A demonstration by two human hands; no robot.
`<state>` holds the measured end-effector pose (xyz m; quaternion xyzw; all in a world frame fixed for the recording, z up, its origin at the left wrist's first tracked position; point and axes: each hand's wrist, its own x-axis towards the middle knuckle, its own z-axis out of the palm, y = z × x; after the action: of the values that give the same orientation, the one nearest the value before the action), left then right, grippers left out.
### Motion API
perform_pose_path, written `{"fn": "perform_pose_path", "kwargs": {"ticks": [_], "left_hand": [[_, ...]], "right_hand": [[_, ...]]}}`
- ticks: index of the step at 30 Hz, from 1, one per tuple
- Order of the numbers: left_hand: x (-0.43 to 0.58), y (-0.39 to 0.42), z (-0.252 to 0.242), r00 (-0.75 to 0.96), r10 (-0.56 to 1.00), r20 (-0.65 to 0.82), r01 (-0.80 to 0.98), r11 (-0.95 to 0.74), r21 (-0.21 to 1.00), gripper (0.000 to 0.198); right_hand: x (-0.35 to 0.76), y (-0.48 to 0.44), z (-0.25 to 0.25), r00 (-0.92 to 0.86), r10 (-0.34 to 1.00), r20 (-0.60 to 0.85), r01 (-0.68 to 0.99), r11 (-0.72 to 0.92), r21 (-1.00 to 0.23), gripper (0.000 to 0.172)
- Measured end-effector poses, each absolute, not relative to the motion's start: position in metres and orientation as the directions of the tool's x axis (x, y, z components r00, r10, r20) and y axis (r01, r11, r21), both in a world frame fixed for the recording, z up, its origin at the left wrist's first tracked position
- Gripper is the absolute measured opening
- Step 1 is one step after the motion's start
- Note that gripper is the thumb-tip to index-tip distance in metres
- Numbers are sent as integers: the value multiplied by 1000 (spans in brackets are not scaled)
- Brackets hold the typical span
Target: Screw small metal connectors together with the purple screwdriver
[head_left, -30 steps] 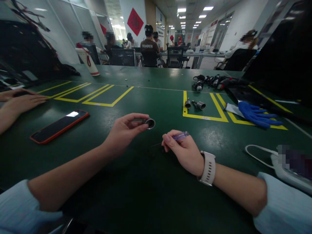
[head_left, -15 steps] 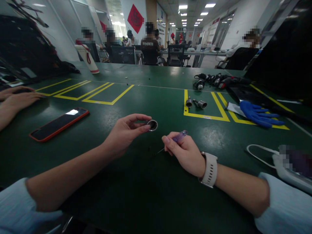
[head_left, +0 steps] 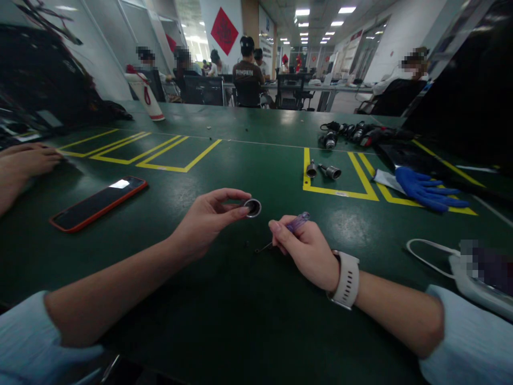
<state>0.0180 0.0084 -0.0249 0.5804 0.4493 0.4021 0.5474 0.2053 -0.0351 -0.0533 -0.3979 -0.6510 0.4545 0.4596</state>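
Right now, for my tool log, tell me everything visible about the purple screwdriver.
The screwdriver is small, with a clear purple plastic-looking handle and a thin metal shaft. The right hand pinches it, fingers hiding the middle. It tilts, handle up and away, tip low over the green table; contact unclear.

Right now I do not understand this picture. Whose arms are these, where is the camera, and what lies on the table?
No machine here: the camera sits on a person's head, looking forward and down, so both arms are the wearer's. The left hand pinches a small round metal part; the right hand, with a white watch on its wrist, holds a thin screwdriver with a purple handle, tip pointing down toward the green table. On the table lie a phone, a blue glove and two small metal parts inside yellow tape. The hand at the far left is another person's.
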Motion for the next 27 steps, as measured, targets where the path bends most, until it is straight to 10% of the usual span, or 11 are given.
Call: {"fn": "perform_pose_path", "kwargs": {"ticks": [27], "left_hand": [[18,8,-24,283,959,-32,73,12,997,26]], "right_hand": [[211,-32,-36,-478,866,146,358,343,-868,31]]}}
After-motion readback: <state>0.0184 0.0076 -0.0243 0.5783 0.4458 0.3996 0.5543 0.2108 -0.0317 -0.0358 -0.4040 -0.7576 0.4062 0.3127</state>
